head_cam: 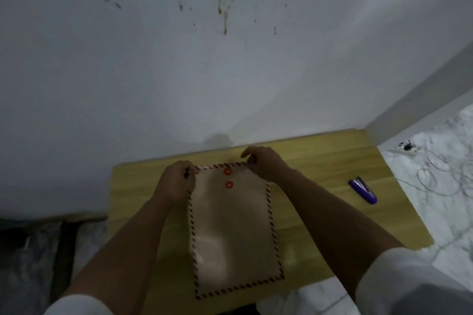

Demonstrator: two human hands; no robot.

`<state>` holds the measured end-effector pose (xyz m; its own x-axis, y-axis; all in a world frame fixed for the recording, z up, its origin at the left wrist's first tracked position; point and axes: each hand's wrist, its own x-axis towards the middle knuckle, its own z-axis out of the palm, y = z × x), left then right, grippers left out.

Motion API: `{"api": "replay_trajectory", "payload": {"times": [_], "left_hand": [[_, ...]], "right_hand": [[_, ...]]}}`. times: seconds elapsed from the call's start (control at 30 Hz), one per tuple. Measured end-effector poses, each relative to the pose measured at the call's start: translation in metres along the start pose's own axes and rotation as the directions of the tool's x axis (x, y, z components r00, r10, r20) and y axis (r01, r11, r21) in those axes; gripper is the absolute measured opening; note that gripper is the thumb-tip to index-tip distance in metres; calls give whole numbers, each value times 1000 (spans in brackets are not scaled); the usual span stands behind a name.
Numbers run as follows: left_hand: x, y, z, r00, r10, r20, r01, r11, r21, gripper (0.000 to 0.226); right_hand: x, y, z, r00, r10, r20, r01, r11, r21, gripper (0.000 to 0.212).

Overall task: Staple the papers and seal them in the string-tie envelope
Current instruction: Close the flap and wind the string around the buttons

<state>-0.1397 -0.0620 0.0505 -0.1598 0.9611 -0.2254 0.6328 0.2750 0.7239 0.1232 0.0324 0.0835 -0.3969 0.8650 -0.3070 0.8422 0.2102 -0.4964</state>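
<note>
Hands pinch the far corners of the brown paper envelope with red-striped border (233,233) — left hand (176,181), right hand (263,163) — lying flat on the yellow wooden table (320,212); purple stapler (363,190) lies well right.

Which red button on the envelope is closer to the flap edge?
The upper red button, sitting just under the striped top edge between both hands; the other button lies below it.
</note>
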Motion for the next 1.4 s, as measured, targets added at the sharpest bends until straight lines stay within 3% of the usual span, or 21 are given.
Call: {"api": "replay_trajectory", "payload": {"times": [0.07, 0.13, 0.23, 0.33, 0.5, 0.7, 0.93, 1.1, 1.17, 1.3, 1.4], "left_hand": [[14, -12, 17, 999, -29, -18, 29, 999, -19, 20], [23, -23, 33, 998, -23, -66, 28, 997, 76, 12], [31, -43, 59, 984, 111, -142, -58, 941, 334, 36], [38, -56, 86, 969, 247, -1, -212, 836, 506, 55], [39, -74, 112, 941, 287, 180, -335, 703, 628, 58], [36, -80, 117, 936, 310, 164, -340, 688, 642, 57], [34, -80, 118, 935, 332, 123, -333, 705, 627, 56], [33, -82, 122, 931, 353, 96, -329, 695, 640, 57], [33, -83, 122, 926, 369, 79, -332, 698, 635, 57], [33, -87, 124, 916, 399, 39, -337, 712, 616, 58], [34, -89, 125, 911, 413, 24, -341, 717, 608, 58]], "right_hand": [[21, 10, 17, 999, 20, 26, -19, 998, -63, 33], [41, 16, 32, 998, -22, 54, 31, 985, -170, 41], [66, 20, 52, 977, -121, 174, 166, 947, -276, 47], [81, 22, 67, 933, -200, 300, 314, 862, -399, 46], [94, 26, 75, 893, -344, 290, 447, 746, -493, 31], [101, 36, 83, 864, -422, 276, 499, 637, -587, 18], [103, 45, 60, 939, -303, 165, 341, 744, -574, 24], [104, 36, 56, 864, -351, 361, 493, 736, -464, 32], [108, 28, 58, 838, -367, 404, 538, 681, -497, 30], [109, 13, 64, 789, -401, 466, 613, 464, -639, 18], [110, 16, 72, 784, -428, 450, 611, 400, -683, 6]]}}
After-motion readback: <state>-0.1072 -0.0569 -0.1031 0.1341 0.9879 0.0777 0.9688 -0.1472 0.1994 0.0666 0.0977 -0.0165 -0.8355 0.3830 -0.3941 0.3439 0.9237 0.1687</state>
